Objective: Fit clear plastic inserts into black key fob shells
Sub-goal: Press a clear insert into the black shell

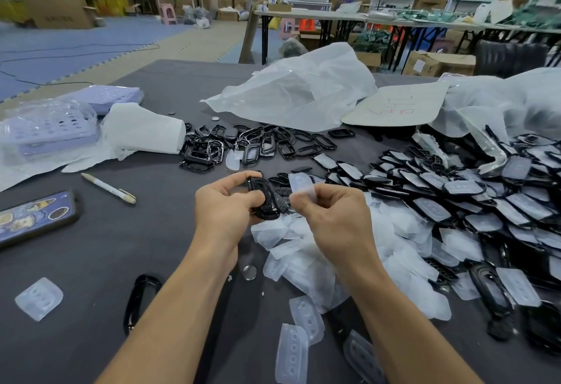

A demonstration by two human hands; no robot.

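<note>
The left hand (224, 206) is curled round a black key fob shell (264, 201), with the thumb on its near side and the fingers wrapped over its far edge. The shell stands out past the fingertips on the side facing the other hand. The right hand (334, 216) pinches a clear insert (301, 186) between thumb and forefinger. It grips the insert low down, so most of the piece rises above the fingertips. Both hands are held up off the worktop (121, 247), over the near edge of a heap of loose inserts (303, 250).

What matters for the coming move is how the two pieces lie to each other. The insert is just beside the shell, on the shell's right and a little higher. A narrow gap shows between them, so they look apart and not touching. Their long axes run nearly parallel, both pointing away from the person and leaning slightly. As I read it, the insert needs little turning, mainly a short sideways and downward move toward the left hand to lie over the shell's opening. I cannot tell which face of the shell is turned toward the insert, because the fingers hide much of it.

The right hand is the one free to close the gap, while the left need only steady the shell. The insert is thin and bendy, so a corner might ride up on the rim and fail to seat.
</note>
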